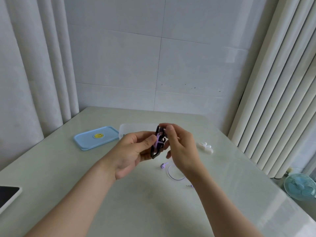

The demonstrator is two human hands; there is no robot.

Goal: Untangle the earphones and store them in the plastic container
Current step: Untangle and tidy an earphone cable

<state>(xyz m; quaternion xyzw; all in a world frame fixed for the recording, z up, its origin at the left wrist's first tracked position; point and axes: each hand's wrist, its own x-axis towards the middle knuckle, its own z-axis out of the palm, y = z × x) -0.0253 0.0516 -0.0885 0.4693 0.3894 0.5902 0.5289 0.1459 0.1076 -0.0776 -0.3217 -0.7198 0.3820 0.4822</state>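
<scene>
The left hand [131, 151] grips and the right hand [181, 149] pinches from above a tangled bundle of black and purple earphone cords [159, 142], raised over the pale table [153, 211] and partly hiding the clear plastic container [135, 130] behind, a blue rectangular lid [89, 141] just left.

Pale blue on the lid [96, 137], with a round yellow mark at its middle. Cloudy, see-through white on the plastic container [135, 130]. Lilac on the earphones [163, 165], black crossed with lilac on the cord bundle [154, 153]. Glossy greenish white on the table [119, 211], light blue on the fan [301, 186].
</scene>
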